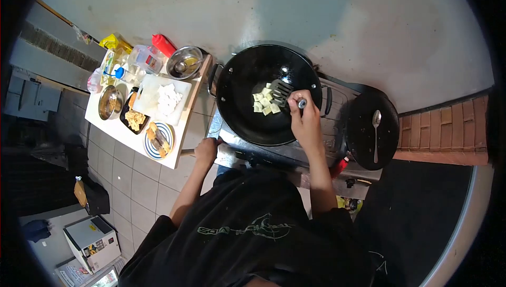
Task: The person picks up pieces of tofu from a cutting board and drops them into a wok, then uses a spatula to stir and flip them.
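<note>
A black wok (242,121) stands on the stove, with pale cubes of food (262,102), perhaps tofu, gathered near its middle. My right hand (304,116) is closed round the handle of a black slotted spatula (282,91), whose head touches the cubes at their right side. At the stove's left front corner, my left hand (206,151) is closed; a small dark part shows by its fingers, but what it grips is hidden.
Left is a table (182,150) with a cutting board (150,110) of white pieces, a striped plate (157,150), metal bowls (184,63) and a red squeeze bottle (164,45). Right of the wok, a spoon (376,134) lies on a round black lid or pan (361,124).
</note>
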`<state>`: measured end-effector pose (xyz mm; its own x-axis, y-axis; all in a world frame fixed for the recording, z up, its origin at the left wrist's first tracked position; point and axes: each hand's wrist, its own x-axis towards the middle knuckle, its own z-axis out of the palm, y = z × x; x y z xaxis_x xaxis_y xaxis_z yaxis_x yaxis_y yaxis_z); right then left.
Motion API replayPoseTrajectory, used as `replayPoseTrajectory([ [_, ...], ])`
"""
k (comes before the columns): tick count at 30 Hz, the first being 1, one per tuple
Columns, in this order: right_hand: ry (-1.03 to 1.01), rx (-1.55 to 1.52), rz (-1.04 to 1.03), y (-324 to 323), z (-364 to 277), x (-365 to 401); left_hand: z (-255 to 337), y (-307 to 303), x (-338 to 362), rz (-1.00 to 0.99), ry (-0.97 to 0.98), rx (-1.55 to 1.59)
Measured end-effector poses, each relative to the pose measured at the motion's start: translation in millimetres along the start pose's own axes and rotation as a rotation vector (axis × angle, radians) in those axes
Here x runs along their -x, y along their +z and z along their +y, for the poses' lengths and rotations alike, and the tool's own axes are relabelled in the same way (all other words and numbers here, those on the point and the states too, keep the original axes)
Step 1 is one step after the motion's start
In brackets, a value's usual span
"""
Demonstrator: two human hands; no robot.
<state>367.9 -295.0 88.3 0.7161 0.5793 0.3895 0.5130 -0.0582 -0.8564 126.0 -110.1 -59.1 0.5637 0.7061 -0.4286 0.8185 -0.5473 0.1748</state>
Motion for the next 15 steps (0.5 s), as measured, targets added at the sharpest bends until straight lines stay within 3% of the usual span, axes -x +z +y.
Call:
replayPoseTrajectory([
  [9,0.087,-0.299,-0.05,-11.7,11.3,0.1,3.6,-7.7,5.1,0.048,-0.006,0.099],
  [15,0.089,-0.19,-0.142,-15.9,6.3,7.7,3.5,-1.0,5.0,0.034,-0.029,0.056],
])
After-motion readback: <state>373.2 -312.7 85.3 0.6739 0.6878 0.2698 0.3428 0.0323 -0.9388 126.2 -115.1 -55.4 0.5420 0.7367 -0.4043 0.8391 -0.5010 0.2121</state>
